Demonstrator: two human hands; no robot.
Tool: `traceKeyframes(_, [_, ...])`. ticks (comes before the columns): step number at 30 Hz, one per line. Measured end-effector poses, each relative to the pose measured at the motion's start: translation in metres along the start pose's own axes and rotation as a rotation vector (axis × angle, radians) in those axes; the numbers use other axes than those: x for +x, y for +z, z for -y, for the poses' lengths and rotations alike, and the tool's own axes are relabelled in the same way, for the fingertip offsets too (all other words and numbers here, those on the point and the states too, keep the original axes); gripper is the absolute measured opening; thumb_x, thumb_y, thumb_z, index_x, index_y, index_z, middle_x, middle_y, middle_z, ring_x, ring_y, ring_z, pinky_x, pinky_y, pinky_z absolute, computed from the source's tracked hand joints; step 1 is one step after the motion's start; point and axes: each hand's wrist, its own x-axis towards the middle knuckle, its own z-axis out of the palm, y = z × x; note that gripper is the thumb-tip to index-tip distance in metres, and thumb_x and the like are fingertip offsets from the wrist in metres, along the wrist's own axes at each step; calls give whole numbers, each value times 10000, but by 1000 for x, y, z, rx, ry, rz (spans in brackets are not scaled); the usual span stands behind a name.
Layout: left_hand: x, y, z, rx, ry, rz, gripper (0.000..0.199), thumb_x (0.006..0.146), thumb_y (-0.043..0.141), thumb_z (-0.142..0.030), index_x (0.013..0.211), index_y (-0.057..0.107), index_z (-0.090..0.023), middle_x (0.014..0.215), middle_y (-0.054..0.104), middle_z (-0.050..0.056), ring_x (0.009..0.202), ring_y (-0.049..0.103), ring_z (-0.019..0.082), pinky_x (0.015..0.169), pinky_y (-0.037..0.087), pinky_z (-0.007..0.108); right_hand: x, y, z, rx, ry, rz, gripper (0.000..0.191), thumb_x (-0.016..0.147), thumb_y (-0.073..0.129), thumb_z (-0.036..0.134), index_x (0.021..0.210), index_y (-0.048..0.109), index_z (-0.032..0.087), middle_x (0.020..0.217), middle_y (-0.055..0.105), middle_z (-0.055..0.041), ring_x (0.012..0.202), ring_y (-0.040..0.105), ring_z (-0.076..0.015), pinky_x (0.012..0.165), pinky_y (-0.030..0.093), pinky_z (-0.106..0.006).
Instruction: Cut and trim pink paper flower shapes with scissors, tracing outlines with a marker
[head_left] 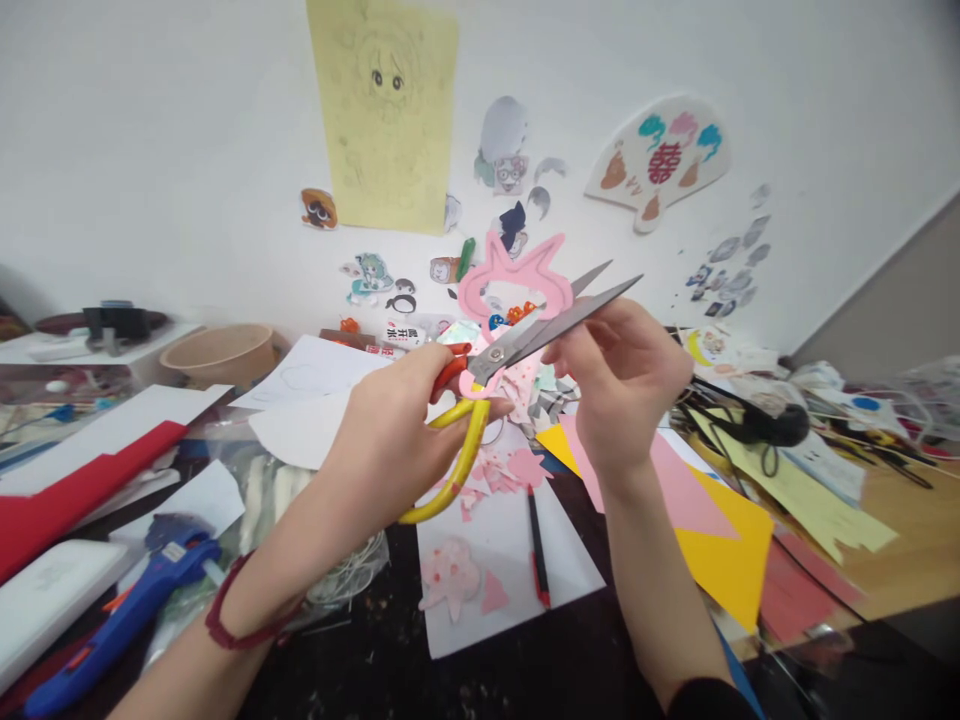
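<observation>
My left hand (397, 420), closed, grips a pair of scissors (517, 345) with yellow and orange handles. The metal blades stand a little apart and point up to the right. Beside and behind the blades is a pink paper cutout (491, 285), ring-shaped with pointed tips on top and a hole in the middle. My right hand (626, 370) has its fingers pinched together at the cutout's lower right, close to the blades; the exact contact is partly hidden. Below, pink paper scraps (491, 475) and a black-and-red pen (537, 550) lie on a white sheet (510, 620).
At left are a blue glue gun (142, 590), a white box-like object (56, 600), a red strip (90, 490) and a beige bowl (221, 352). Yellow paper (724, 560) and pink sheets lie at right, near cables. Drawings and stickers cover the wall behind.
</observation>
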Motion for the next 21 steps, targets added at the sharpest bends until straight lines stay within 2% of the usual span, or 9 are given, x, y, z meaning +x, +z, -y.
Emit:
traceKeyframes(8, [-1,0,-3,-15,-14,14,366,842,651,-484,741,426,-213,606,413,-69,540,323,102,562,276,257,1,2,1,90,-24,8,55,853,675,165,830,679,214,748,628,22,575,576,-85,491,479,-241])
traceKeyframes(21, [-5,2,-14,-115,-44,4,335,844,647,-422,716,418,-215,615,452,-60,543,358,102,557,293,255,-8,14,0,8,-129,-170,78,879,648,163,821,647,215,714,568,28,570,552,-83,474,458,-237])
